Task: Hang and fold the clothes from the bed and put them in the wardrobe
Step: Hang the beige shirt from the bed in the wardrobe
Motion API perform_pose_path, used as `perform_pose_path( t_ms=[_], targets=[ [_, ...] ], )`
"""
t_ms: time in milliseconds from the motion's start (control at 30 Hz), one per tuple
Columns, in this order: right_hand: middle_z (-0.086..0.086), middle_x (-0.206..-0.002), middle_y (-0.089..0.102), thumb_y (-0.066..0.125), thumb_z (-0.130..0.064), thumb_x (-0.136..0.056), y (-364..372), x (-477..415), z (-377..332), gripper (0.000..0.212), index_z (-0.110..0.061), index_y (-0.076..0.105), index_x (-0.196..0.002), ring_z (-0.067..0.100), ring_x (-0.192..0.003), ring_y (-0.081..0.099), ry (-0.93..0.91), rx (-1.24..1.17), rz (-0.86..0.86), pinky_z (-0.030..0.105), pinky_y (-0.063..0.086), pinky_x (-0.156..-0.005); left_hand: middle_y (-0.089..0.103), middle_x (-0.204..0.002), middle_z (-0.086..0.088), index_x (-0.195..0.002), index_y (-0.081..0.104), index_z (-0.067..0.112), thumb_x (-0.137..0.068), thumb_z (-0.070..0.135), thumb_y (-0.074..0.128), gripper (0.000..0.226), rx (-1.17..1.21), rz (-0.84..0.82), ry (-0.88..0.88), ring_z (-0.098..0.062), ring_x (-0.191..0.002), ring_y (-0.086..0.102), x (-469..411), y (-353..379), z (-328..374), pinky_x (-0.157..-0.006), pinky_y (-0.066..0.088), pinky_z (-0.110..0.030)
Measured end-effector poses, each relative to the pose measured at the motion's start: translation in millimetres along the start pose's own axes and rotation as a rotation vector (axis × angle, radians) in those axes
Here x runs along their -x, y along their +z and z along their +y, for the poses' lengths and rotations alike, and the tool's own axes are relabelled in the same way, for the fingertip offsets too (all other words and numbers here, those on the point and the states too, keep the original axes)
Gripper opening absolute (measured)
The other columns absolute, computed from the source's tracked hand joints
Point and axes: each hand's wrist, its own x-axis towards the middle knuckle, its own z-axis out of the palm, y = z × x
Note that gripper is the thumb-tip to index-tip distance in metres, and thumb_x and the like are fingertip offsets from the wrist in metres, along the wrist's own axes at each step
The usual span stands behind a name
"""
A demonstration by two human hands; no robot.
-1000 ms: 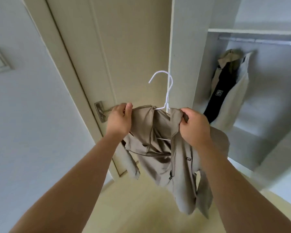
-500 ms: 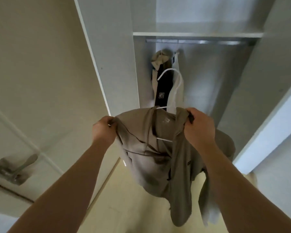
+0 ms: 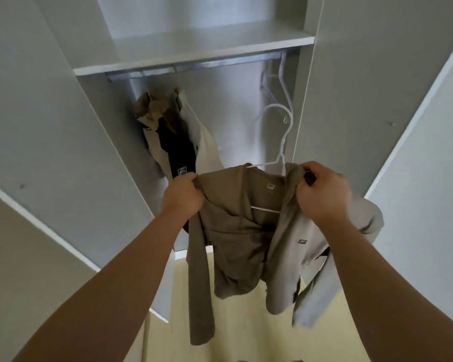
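The left hand [image 3: 183, 195] and the right hand [image 3: 322, 194] are raised before the open wardrobe [image 3: 351, 87], each with fingers curled tight into a shoulder of a khaki jacket [image 3: 236, 231]. The jacket droops between and below them on a white hanger [image 3: 281, 152], whose hook rises just above the right hand. The clothes rail [image 3: 207, 65] runs well above both hands. Beyond the left hand, hung garments [image 3: 173, 137] dangle from it.
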Motion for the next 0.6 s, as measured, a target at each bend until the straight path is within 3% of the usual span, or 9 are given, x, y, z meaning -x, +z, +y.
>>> perform_pose_path(
  t_ms=[133, 200, 267, 300, 367, 467, 600],
  targets=[
    [0.006, -0.083, 0.073, 0.052, -0.028, -0.082, 16, -20, 0, 0.031, -0.022, 0.075, -0.101, 0.035, -0.079, 0.065, 0.106, 0.078, 0.125, 0.042, 0.054, -0.078, 0.059, -0.139, -0.001, -0.139, 0.058, 0.021, -0.098, 0.019, 0.054, 0.041, 0.215, -0.081, 0.052, -0.023, -0.126, 0.055, -63, 18, 30, -0.100, 0.038, -0.027],
    [0.006, -0.082, 0.073, 0.048, -0.031, -0.079, 24, -35, 3, 0.035, -0.022, 0.074, -0.100, 0.036, -0.079, 0.065, 0.133, 0.102, 0.180, 0.040, 0.053, -0.076, 0.058, -0.132, -0.004, -0.136, 0.057, 0.017, -0.095, 0.018, 0.061, 0.041, 0.493, -0.108, -0.163, -0.023, -0.117, 0.058, -95, 32, 42, -0.098, 0.046, -0.029],
    [0.006, -0.080, 0.073, 0.050, -0.029, -0.080, 35, -53, 10, 0.032, -0.021, 0.074, -0.099, 0.038, -0.077, 0.065, 0.141, 0.122, 0.240, 0.039, 0.052, -0.074, 0.060, -0.118, -0.009, -0.114, 0.061, 0.014, -0.092, 0.016, 0.065, 0.022, 0.825, -0.225, -0.514, -0.023, -0.097, 0.061, -125, 46, 54, -0.081, 0.056, -0.035],
    [0.006, -0.078, 0.073, 0.051, -0.028, -0.081, 40, -62, 14, 0.029, -0.021, 0.074, -0.098, 0.038, -0.075, 0.065, 0.139, 0.127, 0.263, 0.039, 0.052, -0.073, 0.062, -0.112, -0.008, -0.102, 0.060, 0.014, -0.091, 0.018, 0.066, 0.014, 0.928, -0.319, -0.667, -0.023, -0.091, 0.062, -137, 53, 58, -0.074, 0.055, -0.036],
    [0.006, -0.075, 0.072, 0.052, -0.029, -0.082, 54, -83, 22, 0.028, -0.020, 0.074, -0.097, 0.038, -0.072, 0.066, 0.133, 0.134, 0.285, 0.039, 0.053, -0.072, 0.066, -0.103, -0.002, -0.096, 0.060, 0.015, -0.086, 0.029, 0.070, 0.020, 0.944, -0.481, -0.817, -0.021, -0.084, 0.064, -155, 67, 62, -0.070, 0.049, -0.038],
    [0.009, -0.074, 0.072, 0.049, -0.030, -0.081, 72, -115, 36, 0.032, -0.018, 0.075, -0.096, 0.038, -0.070, 0.067, 0.103, 0.170, 0.289, 0.039, 0.051, -0.073, 0.071, -0.106, 0.001, -0.106, 0.068, 0.021, -0.083, 0.038, 0.071, 0.029, 0.831, -0.626, -0.754, -0.022, -0.096, 0.066, -185, 86, 65, -0.078, 0.049, -0.041],
    [0.010, -0.072, 0.071, 0.048, -0.031, -0.082, 93, -157, 57, 0.032, -0.018, 0.075, -0.095, 0.038, -0.070, 0.067, 0.092, 0.253, 0.266, 0.038, 0.046, -0.076, 0.074, -0.115, -0.013, -0.115, 0.074, 0.009, -0.088, 0.023, 0.070, 0.030, 0.977, -0.542, -0.676, -0.031, -0.104, 0.069, -249, 91, 92, -0.095, 0.055, -0.046]
  ],
)
